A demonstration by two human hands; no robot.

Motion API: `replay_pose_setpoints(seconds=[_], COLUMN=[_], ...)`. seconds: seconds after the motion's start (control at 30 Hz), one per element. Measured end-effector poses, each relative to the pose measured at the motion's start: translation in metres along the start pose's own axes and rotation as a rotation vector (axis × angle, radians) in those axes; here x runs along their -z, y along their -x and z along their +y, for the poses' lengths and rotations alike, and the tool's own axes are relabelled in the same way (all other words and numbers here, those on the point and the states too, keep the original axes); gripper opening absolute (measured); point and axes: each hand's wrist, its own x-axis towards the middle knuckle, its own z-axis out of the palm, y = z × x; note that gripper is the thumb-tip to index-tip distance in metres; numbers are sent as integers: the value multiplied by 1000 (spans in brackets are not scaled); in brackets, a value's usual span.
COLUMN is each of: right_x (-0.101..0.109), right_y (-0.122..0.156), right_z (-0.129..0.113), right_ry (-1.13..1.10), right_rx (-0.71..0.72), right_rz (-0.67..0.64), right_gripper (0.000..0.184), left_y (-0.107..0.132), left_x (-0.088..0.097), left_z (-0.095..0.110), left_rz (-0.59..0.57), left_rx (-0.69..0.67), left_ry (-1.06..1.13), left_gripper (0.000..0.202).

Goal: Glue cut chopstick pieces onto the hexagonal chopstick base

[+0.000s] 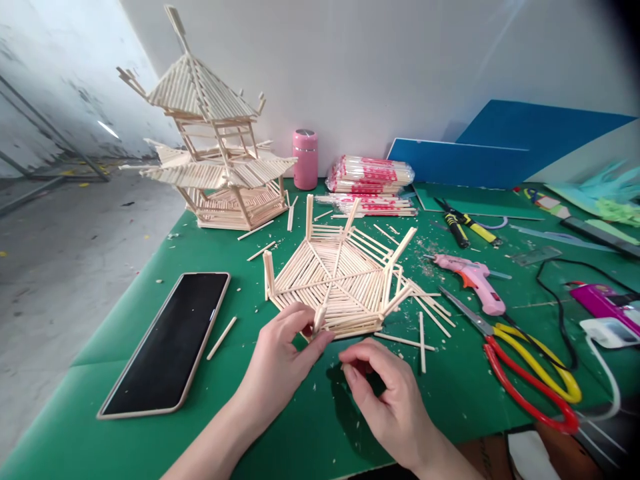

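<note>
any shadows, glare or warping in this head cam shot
Head view: a dark shadow lies on the green table beside the right hand; head view: a bright streak marks the left wall; head view: the upper right corner falls to black; head view: the phone looks stretched, probably lens distortion.

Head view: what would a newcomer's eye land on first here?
Most likely the tall stick pagoda at the back left, the highest thing in view. Next, the stick frame at the centre, with the left hand at its near-side post and the right hand close by. Then the red-and-yellow scissors at the right.
</note>
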Motion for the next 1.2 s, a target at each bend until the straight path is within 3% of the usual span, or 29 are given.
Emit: replay_pose_setpoints(seconds=[0.33, 0.53, 0.63, 0.83, 1.2], right_x=[3, 13, 14, 13, 10], right_y=[-3, -25, -40, -49, -47], right_z=[-6, -8, -8, -9, -3], right_ry=[41, 374, 506, 611, 629], right_rx=[25, 303, 374, 337, 339], right_rz=[-32, 49, 17, -101, -73], right_gripper=[13, 28, 36, 43, 44], left_y=[0, 1, 2, 2, 1], left_x=[-1, -1, -2, -1, -2], left_z=[-1, 2, 2, 1, 1], left_rz=[12, 12, 23, 18, 1], left_rx=[-22, 1, 7, 8, 18], left_ry=[-3, 19, 25, 40, 59], left_gripper=[10, 12, 12, 9, 10])
